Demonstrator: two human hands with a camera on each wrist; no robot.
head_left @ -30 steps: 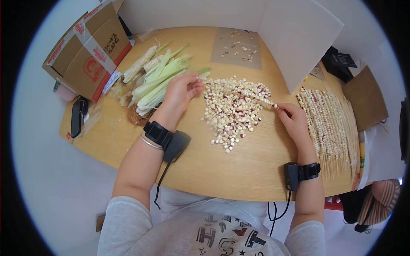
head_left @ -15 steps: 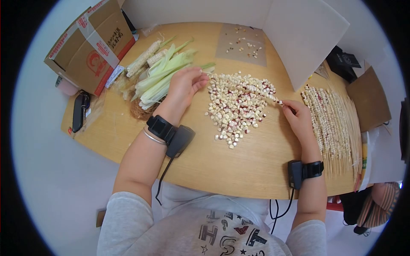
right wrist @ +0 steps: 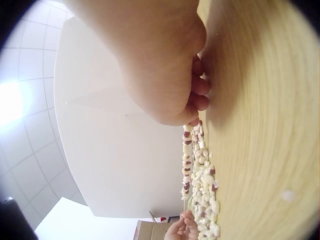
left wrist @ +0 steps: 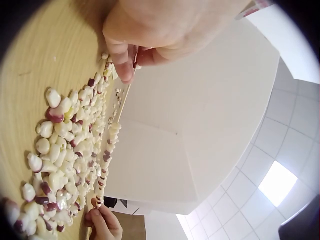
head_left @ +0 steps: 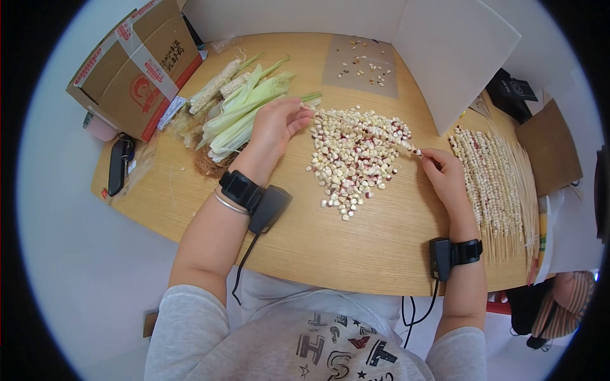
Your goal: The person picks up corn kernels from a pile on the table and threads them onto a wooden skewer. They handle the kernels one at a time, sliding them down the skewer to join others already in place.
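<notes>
Head view shows a skewer (left wrist: pixel 106 156) threaded with cream and dark-red kernels (right wrist: pixel 187 160), held just above a loose kernel pile (head_left: pixel 352 162) on the wooden table (head_left: pixel 381 244). The right hand (head_left: pixel 445 176) pinches its loaded end; the left hand (head_left: pixel 276 129) pinches near the bare end, though whether it also holds a kernel is hard to tell. Corn husks (head_left: pixel 244 120) lie beside the left hand, filled skewers (head_left: pixel 488 184) beyond the right.

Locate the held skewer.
In the left wrist view, the skewer runs right of the kernel pile, from the left hand down to the right hand.
</notes>
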